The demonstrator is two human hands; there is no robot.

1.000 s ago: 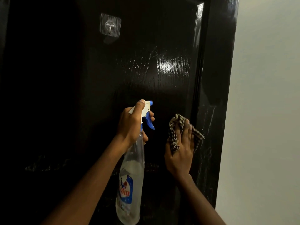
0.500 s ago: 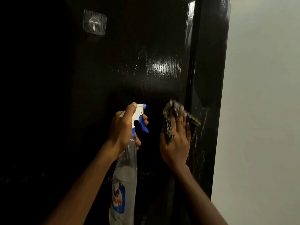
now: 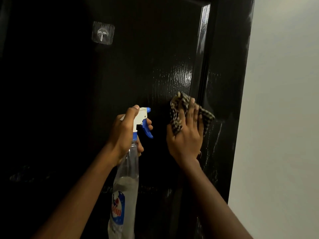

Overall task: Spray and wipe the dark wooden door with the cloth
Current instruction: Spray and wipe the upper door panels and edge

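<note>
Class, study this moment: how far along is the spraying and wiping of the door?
Done: some spray has landed; wet streaks shine on the right side of the door. In hand: the right hand presses the checked cloth flat on the panel, while the left hand grips the spray bottle. Left: the streaks above the cloth need wiping; the dim area around the stick-on hook shows no sheen, so it is likely untouched.

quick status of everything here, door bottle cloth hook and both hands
door, glossy, wet streaks near its right edge
bottle, nearly upright, partly full, nozzle toward the door
cloth, bunched, pressed on the door
hook, stuck on the door, nothing hanging
left hand, grips the bottle's neck
right hand, fingers straight, presses the cloth
</note>
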